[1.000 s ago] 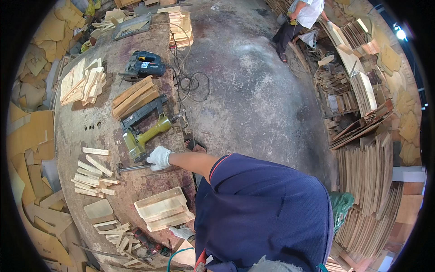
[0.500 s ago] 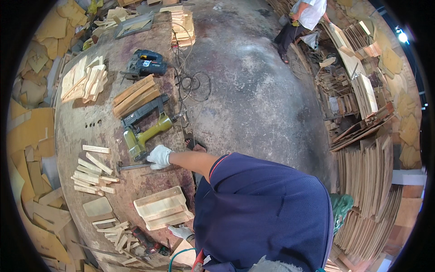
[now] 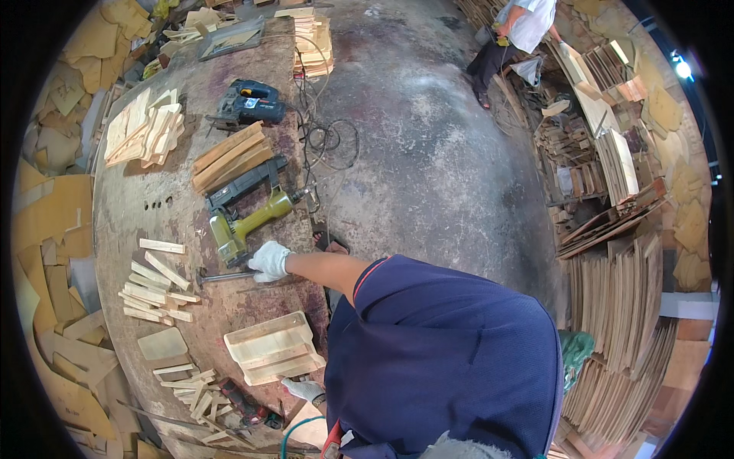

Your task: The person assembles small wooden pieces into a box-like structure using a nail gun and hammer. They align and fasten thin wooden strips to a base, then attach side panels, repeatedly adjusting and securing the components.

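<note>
My right hand (image 3: pixel 269 262), in a white glove, is closed around a hammer (image 3: pixel 228 276) that lies low over the worktable. Just beyond it rests a yellow-green nail gun (image 3: pixel 248 226) with a dark magazine. Nearer my body, a shallow wooden tray-like piece (image 3: pixel 274 348) made of pale boards lies on the table. My left hand (image 3: pixel 303 389), gloved too, is at that piece's lower edge with its fingers stretched out. Part of this hand is hidden by my body. Pale wood strips (image 3: pixel 157 287) lie scattered left of the hammer.
A jigsaw (image 3: pixel 248 102), stacked brown wood blocks (image 3: pixel 232 158) and cut boards (image 3: pixel 145 128) occupy the table's far part. A red-black power tool (image 3: pixel 248 405) lies by loose strips (image 3: pixel 200 394). Cables (image 3: pixel 332 145) hang off the edge. Another person (image 3: pixel 520 30) stands far right near stacked panels (image 3: pixel 615 298).
The view has shifted very slightly. My right hand still grips the hammer beside the nail gun, and my left hand stays by the wooden piece.
</note>
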A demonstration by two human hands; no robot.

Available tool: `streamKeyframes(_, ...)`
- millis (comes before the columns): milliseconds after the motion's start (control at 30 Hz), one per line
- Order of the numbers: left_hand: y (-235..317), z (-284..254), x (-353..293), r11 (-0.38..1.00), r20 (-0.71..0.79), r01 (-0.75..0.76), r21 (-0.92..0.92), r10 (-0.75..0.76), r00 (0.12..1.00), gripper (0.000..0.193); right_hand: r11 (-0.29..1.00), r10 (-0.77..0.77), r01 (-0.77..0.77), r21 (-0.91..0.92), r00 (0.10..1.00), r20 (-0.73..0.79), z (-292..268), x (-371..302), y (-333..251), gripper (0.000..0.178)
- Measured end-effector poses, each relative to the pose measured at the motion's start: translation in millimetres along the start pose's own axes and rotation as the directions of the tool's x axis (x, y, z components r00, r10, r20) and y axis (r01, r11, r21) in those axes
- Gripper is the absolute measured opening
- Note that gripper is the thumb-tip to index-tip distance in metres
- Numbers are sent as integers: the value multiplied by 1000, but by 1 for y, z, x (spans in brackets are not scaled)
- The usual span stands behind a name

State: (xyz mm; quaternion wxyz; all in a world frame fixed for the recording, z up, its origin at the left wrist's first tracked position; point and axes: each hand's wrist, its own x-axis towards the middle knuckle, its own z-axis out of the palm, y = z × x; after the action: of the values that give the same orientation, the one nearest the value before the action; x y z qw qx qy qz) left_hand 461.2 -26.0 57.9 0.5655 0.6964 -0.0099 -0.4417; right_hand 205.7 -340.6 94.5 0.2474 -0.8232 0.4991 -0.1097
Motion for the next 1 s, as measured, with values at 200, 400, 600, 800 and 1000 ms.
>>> streamKeyframes(200, 0, -1, 2, 998, 7, 33, -49, -33, 999, 65, 1000, 4, -4, -3, 1000, 11, -1, -1, -1, 40)
streamKeyframes(400, 0, -1, 2, 999, 0, 14, -32, -14, 1000, 65, 1000, 17, -18, 3, 1000, 23, -2, 0, -1, 40)
streamKeyframes(600, -3, -5, 7, 999, 2, 31, -20, -31, 1000, 69, 1000, 9, -9, -11, 1000, 15, 0, 0, 0, 40)
streamKeyframes(800, -5, -7, 8, 999, 13, 29, -25, -29, 1000, 70, 1000, 14, -14, -6, 1000, 25, 0, 0, 0, 40)
streamKeyframes(1000, -10, -12, 12, 998, 38, 37, -49, -35, 999, 66, 1000, 20, -20, 10, 1000, -3, -6, -2, -2, 40)
